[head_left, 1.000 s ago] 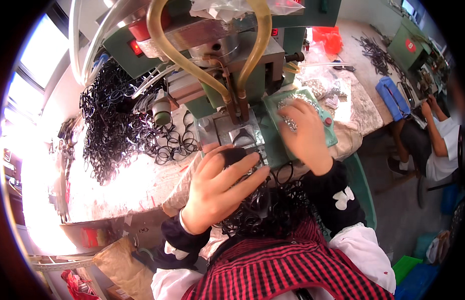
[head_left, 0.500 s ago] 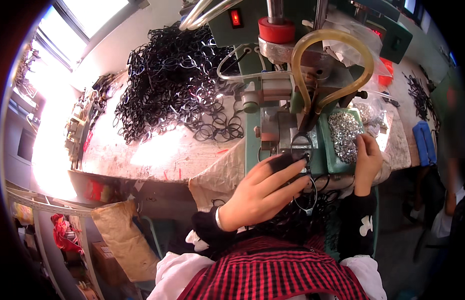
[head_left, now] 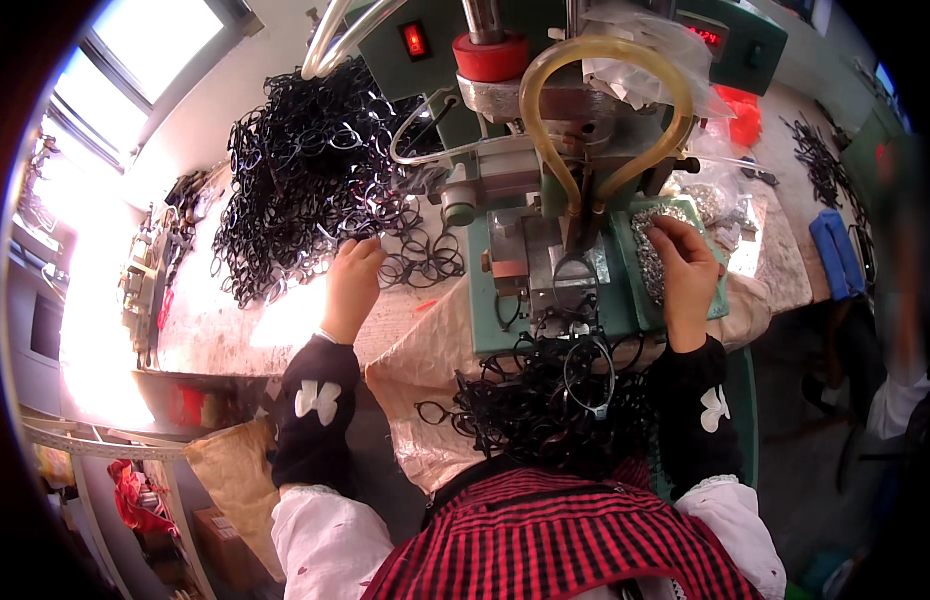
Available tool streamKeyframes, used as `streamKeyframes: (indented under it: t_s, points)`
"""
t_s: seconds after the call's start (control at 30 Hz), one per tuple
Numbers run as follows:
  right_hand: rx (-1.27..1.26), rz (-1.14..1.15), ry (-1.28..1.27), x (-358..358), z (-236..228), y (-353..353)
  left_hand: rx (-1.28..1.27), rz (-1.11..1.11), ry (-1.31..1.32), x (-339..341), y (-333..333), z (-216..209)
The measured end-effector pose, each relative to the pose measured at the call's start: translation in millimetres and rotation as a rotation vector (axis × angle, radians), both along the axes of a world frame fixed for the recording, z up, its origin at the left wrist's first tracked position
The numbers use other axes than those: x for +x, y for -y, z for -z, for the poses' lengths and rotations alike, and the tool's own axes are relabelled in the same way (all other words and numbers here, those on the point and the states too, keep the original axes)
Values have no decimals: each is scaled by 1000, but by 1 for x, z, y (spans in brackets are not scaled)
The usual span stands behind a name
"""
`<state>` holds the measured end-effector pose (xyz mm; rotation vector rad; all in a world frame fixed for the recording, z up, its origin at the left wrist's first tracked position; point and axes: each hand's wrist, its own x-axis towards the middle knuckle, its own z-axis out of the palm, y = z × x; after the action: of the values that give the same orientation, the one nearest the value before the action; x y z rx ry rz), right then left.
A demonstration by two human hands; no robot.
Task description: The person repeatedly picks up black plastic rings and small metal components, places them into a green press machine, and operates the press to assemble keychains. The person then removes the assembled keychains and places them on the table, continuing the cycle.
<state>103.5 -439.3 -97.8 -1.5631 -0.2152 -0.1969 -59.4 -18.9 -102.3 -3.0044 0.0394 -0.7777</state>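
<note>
My left hand (head_left: 353, 285) reaches to the front edge of a heap of black eyeglass frames (head_left: 315, 170); its fingers are bent together, and what they hold is hidden. My right hand (head_left: 690, 275) is over a green tray (head_left: 720, 300) of small silvery metal parts (head_left: 648, 262), thumb and fingertips pinched together. Any part between them is too small to make out. Between my hands, an eyeglass frame (head_left: 591, 410) sits at the front of the bench machine (head_left: 500, 170), one rim under its nozzle and the other toward me.
More black frames (head_left: 545, 400) lie heaped by my lap, beside a tan cloth (head_left: 415, 380). A yellowish hose (head_left: 605, 55) loops over the machine. To the right are plastic bags (head_left: 720, 195) of parts and a blue object (head_left: 838, 255). A person (head_left: 900, 370) is at the far right.
My left hand has left the frame at the machine and moved left to the heap. My right hand has shifted inward over the metal parts. The view has shifted slightly.
</note>
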Motion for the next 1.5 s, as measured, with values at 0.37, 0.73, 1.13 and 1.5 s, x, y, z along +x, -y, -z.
streamKeyframes:
  t_s: [0.37, 0.73, 1.13, 1.5]
  points:
    - [-371, 315, 213, -56, 21, 93, -158, -334, -25, 17, -58, 49]
    - [-332, -160, 633, -39, -73, -6, -1360, -278, 383, -17, -72, 62]
    - [197, -353, 145, -50, -64, -55, -1172, 105, 762, -3, 128, -88]
    - [-146, -286, 258, -54, -84, -49, -557, 496, 423, -9, 200, -130]
